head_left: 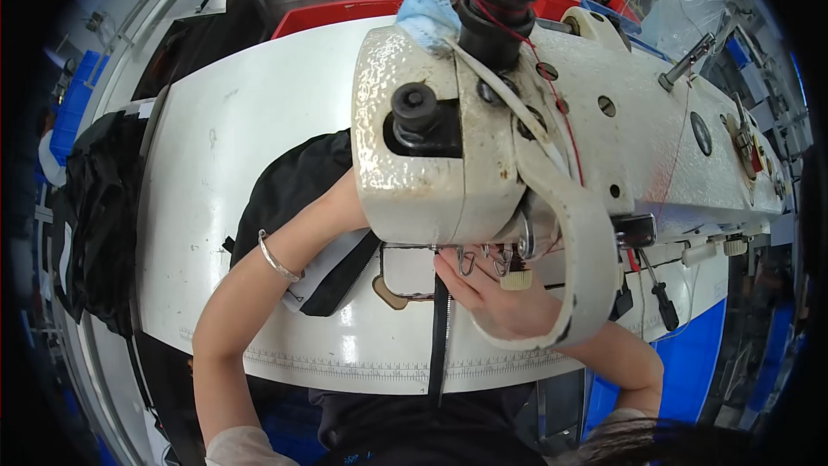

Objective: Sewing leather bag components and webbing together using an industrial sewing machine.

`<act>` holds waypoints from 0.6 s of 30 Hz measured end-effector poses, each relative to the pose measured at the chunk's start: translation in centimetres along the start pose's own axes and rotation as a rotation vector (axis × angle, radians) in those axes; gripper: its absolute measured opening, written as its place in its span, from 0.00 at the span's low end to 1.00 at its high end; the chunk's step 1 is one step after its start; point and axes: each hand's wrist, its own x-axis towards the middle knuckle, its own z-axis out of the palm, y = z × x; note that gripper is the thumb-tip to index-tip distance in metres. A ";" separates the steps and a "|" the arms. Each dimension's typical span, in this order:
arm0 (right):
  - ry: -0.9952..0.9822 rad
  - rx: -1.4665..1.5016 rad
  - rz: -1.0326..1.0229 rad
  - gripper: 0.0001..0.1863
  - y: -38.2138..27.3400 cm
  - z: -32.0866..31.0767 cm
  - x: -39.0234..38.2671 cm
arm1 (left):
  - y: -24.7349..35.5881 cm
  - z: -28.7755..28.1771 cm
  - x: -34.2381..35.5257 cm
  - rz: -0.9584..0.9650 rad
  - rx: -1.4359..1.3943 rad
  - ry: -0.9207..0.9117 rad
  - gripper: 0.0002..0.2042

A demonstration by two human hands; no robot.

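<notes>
A white sewing machine (414,198) stands over the work table, its head hiding my left hand. Only my left wrist (343,207) and forearm show, with a silver bangle (276,257) on the arm. Beneath that forearm lies a black fabric piece (289,177) with a zipper along one edge. My right hand (513,304) rests low by the presser foot area, fingers stretched out flat, partly covered by the machine's curved white guard (595,267). Next to its fingertips, a black zipper tape (441,328) runs from the needle area over the table's near edge.
Black fabric pieces (99,207) hang at the left of the table (216,112). Red bins (332,15) with tan straps stand behind. A screwdriver (664,306) lies at the right, above a blue bin (694,354). Red thread runs down the machine.
</notes>
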 end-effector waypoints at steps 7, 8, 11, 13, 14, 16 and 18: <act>-0.156 -0.159 -0.134 0.20 -0.1 -0.8 0.1 | 5.0 -1.5 -1.0 -0.230 -0.757 -0.033 0.15; -0.152 -0.159 -0.135 0.20 -0.3 -0.6 0.1 | 6.0 -1.4 -1.1 -0.190 -0.479 0.000 0.15; -0.114 -0.231 -0.122 0.20 -0.6 0.4 -0.3 | 9.5 -0.8 -1.4 -0.056 0.359 0.093 0.15; -0.084 -0.194 -0.115 0.20 -0.7 0.2 -1.0 | 10.6 -0.8 -4.0 0.049 0.838 0.002 0.17; -0.075 -0.199 -0.108 0.20 -1.1 -0.2 -1.2 | 12.4 -0.3 -6.1 -0.011 0.903 0.020 0.17; -0.043 -0.156 -0.226 0.22 -2.4 -1.5 -1.2 | 15.0 1.7 -10.7 -0.143 1.054 0.057 0.16; -0.092 -0.196 -0.223 0.21 -4.7 -2.5 -1.8 | 15.2 2.7 -13.0 -0.210 1.137 0.078 0.16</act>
